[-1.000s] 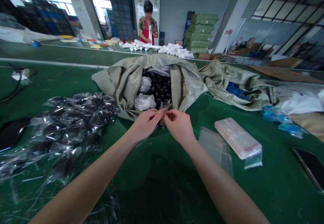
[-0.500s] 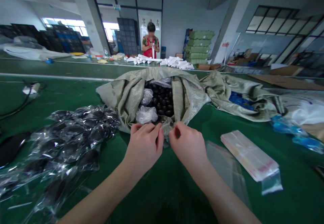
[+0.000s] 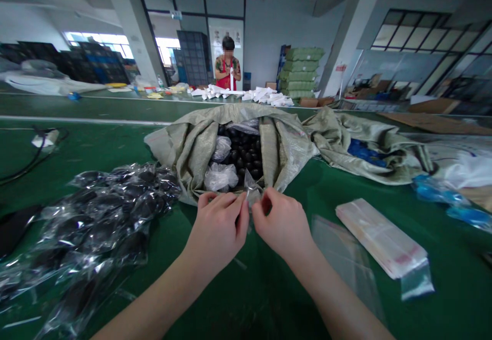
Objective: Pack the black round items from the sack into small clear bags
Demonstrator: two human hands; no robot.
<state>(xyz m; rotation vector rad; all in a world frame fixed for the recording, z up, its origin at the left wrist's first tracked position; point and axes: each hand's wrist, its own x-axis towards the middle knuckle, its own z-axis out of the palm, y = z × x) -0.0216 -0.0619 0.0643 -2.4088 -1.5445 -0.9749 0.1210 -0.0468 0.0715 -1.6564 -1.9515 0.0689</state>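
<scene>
My left hand [image 3: 219, 225] and my right hand [image 3: 284, 222] are close together at the front of a woven sack [image 3: 286, 158]. Each has thumb and fingers pinched on a clear plastic bag [image 3: 251, 189], whose thin film shows between them. Part of the bag is hidden by my fingers. Inside the sack's open mouth lie many shiny black rounded pieces [image 3: 246, 156] and crumpled clear plastic [image 3: 221, 177]. To the left is a heap of black rounded pieces in clear wrapping [image 3: 111, 214]. By my right forearm are loose flat clear bags [image 3: 342, 253].
A stack of clear bags [image 3: 378, 237] lies at right. Behind it are another woven sack [image 3: 400, 163] with blue pieces [image 3: 365, 153] and blue wrapped items [image 3: 438, 196]. A cable box [image 3: 45, 139] sits at left. Across the table, a person [image 3: 227, 68] stands behind white pieces [image 3: 267, 96].
My hands stay nearly in place, pinched. A pointed fold of clear film now stands up between them, where the sack's lower edge showed before. The view has shifted slightly.
</scene>
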